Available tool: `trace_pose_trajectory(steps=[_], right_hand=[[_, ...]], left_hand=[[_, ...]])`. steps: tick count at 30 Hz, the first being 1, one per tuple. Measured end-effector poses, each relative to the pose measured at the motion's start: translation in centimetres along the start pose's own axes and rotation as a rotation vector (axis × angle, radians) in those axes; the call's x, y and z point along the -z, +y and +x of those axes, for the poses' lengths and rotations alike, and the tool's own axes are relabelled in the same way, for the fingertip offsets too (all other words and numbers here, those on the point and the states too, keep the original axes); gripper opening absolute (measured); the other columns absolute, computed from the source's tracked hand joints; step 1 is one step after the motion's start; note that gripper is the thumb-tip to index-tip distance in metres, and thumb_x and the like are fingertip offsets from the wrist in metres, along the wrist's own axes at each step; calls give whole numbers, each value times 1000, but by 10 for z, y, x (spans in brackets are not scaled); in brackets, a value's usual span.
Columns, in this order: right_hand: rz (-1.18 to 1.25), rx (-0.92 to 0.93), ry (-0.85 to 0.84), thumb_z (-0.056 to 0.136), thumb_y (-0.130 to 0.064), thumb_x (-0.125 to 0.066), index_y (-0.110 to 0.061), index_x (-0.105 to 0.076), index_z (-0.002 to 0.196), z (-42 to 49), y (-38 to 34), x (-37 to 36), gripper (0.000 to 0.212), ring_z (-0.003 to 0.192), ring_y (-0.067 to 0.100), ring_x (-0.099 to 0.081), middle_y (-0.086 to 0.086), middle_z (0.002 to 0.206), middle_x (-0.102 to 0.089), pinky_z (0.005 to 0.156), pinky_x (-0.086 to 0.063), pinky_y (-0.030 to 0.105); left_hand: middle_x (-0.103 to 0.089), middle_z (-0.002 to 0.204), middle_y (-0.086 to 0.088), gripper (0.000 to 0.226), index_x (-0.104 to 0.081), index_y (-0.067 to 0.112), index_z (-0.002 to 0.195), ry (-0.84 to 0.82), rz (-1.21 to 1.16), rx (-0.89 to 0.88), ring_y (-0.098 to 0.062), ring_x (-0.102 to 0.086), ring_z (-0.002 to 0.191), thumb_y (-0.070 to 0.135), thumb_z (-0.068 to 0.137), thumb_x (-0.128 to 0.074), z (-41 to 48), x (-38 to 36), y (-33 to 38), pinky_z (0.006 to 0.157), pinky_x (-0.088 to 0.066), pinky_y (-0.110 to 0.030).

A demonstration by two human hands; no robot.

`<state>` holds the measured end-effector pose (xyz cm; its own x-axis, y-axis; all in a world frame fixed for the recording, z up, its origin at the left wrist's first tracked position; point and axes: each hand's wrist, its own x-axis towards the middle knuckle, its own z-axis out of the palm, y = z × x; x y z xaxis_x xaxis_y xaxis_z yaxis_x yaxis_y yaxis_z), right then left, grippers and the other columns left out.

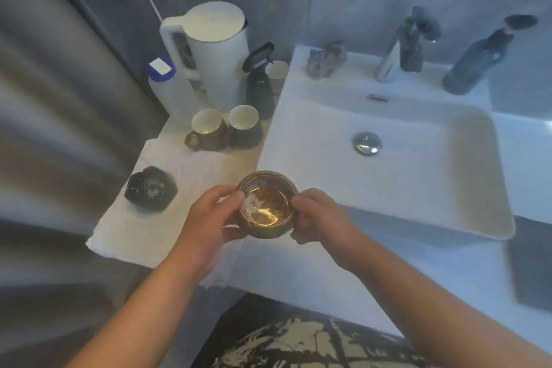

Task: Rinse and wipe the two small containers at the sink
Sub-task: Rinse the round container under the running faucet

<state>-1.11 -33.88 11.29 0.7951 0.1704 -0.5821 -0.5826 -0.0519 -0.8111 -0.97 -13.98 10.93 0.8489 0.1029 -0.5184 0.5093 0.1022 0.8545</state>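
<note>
Two hands | left hand (213, 219), right hand (318, 218) fingers closed on gold bowl (267, 206) rim between them

The white rectangular ceramic basin (448, 164) lay open, with only the round chrome drain plug (366, 143) at its floor. Along its back rim stood a chrome tap (391, 60) and a dark glass bottle (475, 63), closing off that edge. Left of the sink the counter was crowded: a tall white plastic jug (215, 51), a black spray bottle (259, 84) and two brown mugs with pale insides (227, 128) stood close together. Nearer, the white cloth (134, 227) held a dark round container (150, 188), with bare cloth around it and in front of the mugs.
</note>
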Motion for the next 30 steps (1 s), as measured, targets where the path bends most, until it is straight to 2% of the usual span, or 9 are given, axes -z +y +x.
trace_pose_trajectory(steps=[3, 8, 11, 14, 17, 20, 24, 27, 30], right_hand=[[57, 6, 64, 76, -40, -57, -12, -56, 98, -36, 13, 40, 35, 66, 22, -64, 6, 74, -63, 69, -53, 36], [104, 24, 186, 75, -40, -58, -4, -57, 107, -85, 37, 98, 49, 65, 20, -63, 6, 76, -65, 65, -54, 32], [134, 22, 255, 85, -34, -61, -2, -58, 107, -99, 45, 120, 39, 64, 20, -62, 9, 78, -65, 62, -53, 30], [153, 29, 301, 97, -24, -58, -6, -58, 102, -105, 48, 139, 19, 65, 21, -62, 11, 80, -64, 60, -52, 30], [157, 36, 320, 92, -31, -61, -10, -57, 96, -100, 43, 148, 22, 67, 21, -63, 9, 78, -65, 61, -52, 30], [148, 35, 332, 85, -37, -62, -10, -58, 96, -86, 32, 151, 29, 67, 22, -64, 7, 76, -66, 64, -54, 32], [81, 34, 349, 79, -45, -56, -12, -61, 99, -61, 17, 157, 39, 70, 19, -65, 7, 81, -68, 69, -56, 32], [18, 22, 359, 83, -40, -56, -11, -67, 103, -41, 4, 167, 36, 73, 17, -65, 11, 91, -73, 72, -56, 31], [-113, 42, 424, 94, -26, -58, -14, -70, 108, -17, -11, 182, 22, 79, 16, -66, 9, 98, -74, 79, -57, 37]], left_hand=[[-72, 81, -1, 9, -67, 18, 97, -89, 7, 2, -12, -68, 62, 16, 97, -58, -21, -45, -7, 55, -52, -31], [-73, 86, -4, 12, -70, 15, 103, -228, 21, 10, -16, -69, 70, 17, 97, -60, -48, -110, -24, 62, -51, -35], [-74, 95, -8, 33, -66, 13, 113, -287, -6, 74, -19, -70, 75, 23, 82, -73, -57, -136, -29, 63, -54, -36], [-73, 104, -13, 53, -63, 12, 121, -343, 7, 89, -21, -71, 77, 26, 71, -74, -58, -153, -23, 64, -56, -36], [-75, 102, -13, 54, -62, 17, 118, -345, 4, 98, -22, -74, 75, 18, 69, -83, -52, -167, -16, 64, -57, -38], [-78, 84, -8, 37, -62, 19, 111, -352, -21, 81, -22, -74, 70, 12, 78, -78, -36, -176, -7, 63, -58, -40], [-77, 75, -9, 40, -64, 18, 101, -355, -46, 65, -24, -72, 67, 17, 63, -74, -2, -184, 4, 62, -61, -42], [-74, 78, -13, 52, -65, 15, 107, -349, -53, 69, -30, -68, 75, 19, 57, -79, 29, -188, 9, 64, -61, -46], [-72, 83, -15, 39, -66, 15, 101, -329, -66, 84, -31, -67, 74, 15, 63, -74, 61, -196, 12, 57, -59, -40]])
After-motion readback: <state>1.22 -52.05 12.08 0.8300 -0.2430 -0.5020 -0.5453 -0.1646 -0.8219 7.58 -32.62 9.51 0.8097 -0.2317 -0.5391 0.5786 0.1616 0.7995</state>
